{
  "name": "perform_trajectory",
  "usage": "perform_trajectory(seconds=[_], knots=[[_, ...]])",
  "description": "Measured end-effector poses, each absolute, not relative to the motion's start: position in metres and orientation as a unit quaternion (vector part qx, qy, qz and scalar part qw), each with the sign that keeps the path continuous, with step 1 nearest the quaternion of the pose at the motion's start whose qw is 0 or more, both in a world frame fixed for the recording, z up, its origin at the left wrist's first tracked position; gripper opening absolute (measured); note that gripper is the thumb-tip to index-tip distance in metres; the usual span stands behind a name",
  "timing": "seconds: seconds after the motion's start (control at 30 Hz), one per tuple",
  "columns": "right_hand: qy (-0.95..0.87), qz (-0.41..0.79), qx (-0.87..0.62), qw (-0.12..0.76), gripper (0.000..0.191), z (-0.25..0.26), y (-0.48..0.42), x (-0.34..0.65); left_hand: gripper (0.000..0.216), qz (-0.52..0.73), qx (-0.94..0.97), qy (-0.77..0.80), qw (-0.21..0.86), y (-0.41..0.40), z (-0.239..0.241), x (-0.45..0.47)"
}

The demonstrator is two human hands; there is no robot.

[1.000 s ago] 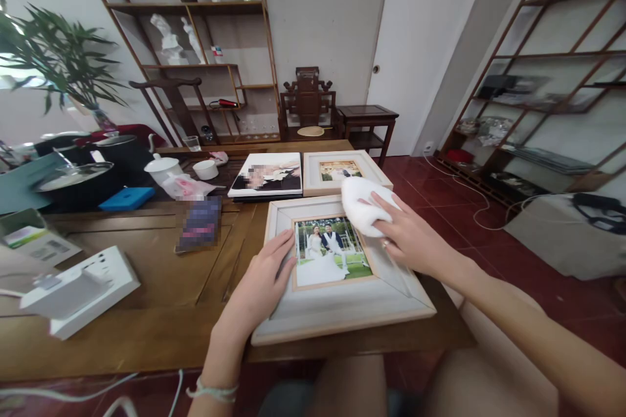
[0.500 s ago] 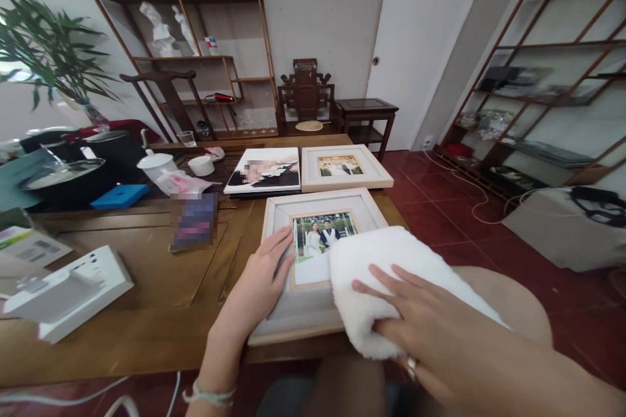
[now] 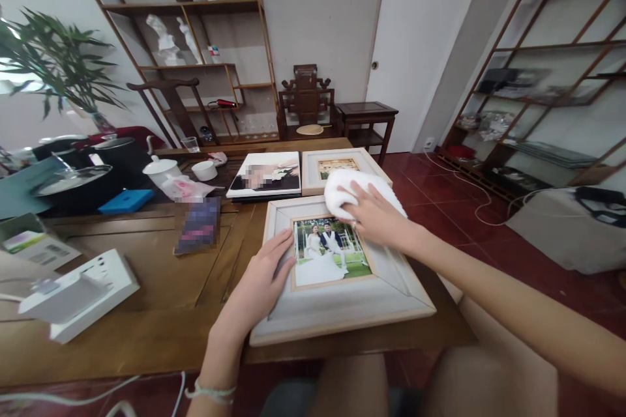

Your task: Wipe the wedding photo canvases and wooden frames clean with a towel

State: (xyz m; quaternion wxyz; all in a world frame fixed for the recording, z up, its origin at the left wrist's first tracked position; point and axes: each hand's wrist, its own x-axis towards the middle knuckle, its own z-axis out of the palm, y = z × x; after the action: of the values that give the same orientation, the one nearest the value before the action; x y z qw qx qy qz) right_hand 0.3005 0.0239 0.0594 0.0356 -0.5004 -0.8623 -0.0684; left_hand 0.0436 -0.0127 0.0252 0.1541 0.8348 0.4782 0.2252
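A: Here's the framed photo (image 3: 333, 254), flat on the near right of the desk (image 3: 169, 303), left hand (image 3: 261, 280) spread along its left side, gripping nothing!

B: And the right hand (image 3: 374, 212) is curled over a fluffy white cloth (image 3: 349, 177) at its far edge. How would it handle?

A: Stiff, likely fairly weighty; its face might scratch. Best lifted by opposite wooden rims (image 3: 342, 326).
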Motion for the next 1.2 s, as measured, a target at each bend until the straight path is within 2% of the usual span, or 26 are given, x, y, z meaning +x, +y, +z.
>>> perform_trajectory(seconds=[0.2, 0.43, 0.6, 0.77, 1.03, 1.2], knots=[[-0.877, -0.064, -0.476, 0.021, 0.041, 0.056, 0.031, 0.29, 0.04, 0.231, 0.835, 0.473, 0.16, -0.013, 0.025, 0.043], [-0.913, 0.066, -0.402, -0.003, 0.028, 0.08, -0.071, 0.288, 0.041, 0.238, 0.833, 0.476, 0.151, -0.011, 0.022, 0.045], [-0.928, 0.087, -0.361, 0.023, 0.026, 0.077, -0.112, 0.286, 0.04, 0.241, 0.836, 0.47, 0.15, -0.01, 0.02, 0.044], [-0.903, 0.068, -0.422, 0.044, 0.038, 0.061, -0.078, 0.277, 0.041, 0.238, 0.839, 0.466, 0.151, -0.01, 0.02, 0.043], [-0.864, -0.085, -0.493, 0.053, 0.044, 0.05, 0.019, 0.288, 0.039, 0.225, 0.834, 0.478, 0.158, -0.013, 0.023, 0.043], [-0.899, -0.029, -0.435, 0.036, 0.042, 0.055, 0.022, 0.285, 0.039, 0.226, 0.833, 0.479, 0.158, -0.013, 0.023, 0.043]])
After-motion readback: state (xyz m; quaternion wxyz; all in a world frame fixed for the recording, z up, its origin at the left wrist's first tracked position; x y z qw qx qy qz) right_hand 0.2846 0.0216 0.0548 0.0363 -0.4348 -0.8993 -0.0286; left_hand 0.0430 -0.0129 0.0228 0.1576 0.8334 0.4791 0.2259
